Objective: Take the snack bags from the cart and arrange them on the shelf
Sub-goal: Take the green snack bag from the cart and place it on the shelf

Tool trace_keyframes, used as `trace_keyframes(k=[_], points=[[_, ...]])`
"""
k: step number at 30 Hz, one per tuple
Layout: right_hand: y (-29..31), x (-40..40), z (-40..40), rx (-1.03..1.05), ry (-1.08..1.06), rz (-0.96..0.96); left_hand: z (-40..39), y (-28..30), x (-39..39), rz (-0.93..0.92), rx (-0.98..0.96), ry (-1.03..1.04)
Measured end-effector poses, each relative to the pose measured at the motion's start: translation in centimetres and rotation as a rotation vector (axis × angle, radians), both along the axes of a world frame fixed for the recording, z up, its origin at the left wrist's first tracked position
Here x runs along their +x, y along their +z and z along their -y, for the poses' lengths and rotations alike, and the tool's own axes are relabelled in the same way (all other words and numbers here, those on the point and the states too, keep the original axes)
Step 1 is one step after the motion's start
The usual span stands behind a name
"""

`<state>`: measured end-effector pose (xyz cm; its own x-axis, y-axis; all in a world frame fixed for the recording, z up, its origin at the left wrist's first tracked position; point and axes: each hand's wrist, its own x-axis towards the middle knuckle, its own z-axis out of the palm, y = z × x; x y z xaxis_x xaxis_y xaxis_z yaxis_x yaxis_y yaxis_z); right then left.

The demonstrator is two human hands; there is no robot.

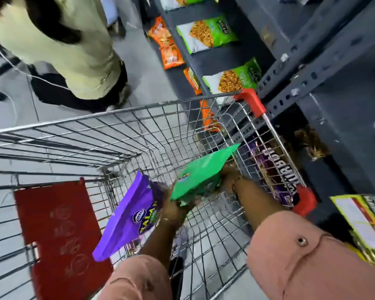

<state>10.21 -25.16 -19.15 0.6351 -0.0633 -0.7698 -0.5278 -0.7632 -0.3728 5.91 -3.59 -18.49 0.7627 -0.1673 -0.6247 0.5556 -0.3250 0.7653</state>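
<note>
Inside the wire cart point(100, 135) my left hand point(171, 210) grips a purple snack bag point(128, 215) that hangs tilted down to the left. My right hand point(231, 174) holds a green snack bag point(201, 174) by its right side, lifted above the cart's floor. The green bag's lower corner touches my left hand. The dark metal shelf point(325, 61) stands on the right, with green-and-white snack bags point(206, 35) and orange bags point(167, 48) on its levels. Dark purple bags point(275, 169) sit on the low shelf just behind the cart's right wall.
A person in a pale green top point(59, 46) stands beyond the cart's far end on the grey floor. The cart's red child-seat flap point(61, 237) lies at the near left. Yellow-and-red packs point(364, 224) fill the shelf at the lower right.
</note>
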Motion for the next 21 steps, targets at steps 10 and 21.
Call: trace_keyframes(k=[10,21], points=[[20.6,-5.5,1.5,0.257,-0.233,0.386,1.8,16.4,1.0,0.292,-0.157,-0.141],[47.7,-22.4,0.2,0.4,-0.429,1.216,5.8,45.3,-11.9,0.914,-0.399,-0.052]])
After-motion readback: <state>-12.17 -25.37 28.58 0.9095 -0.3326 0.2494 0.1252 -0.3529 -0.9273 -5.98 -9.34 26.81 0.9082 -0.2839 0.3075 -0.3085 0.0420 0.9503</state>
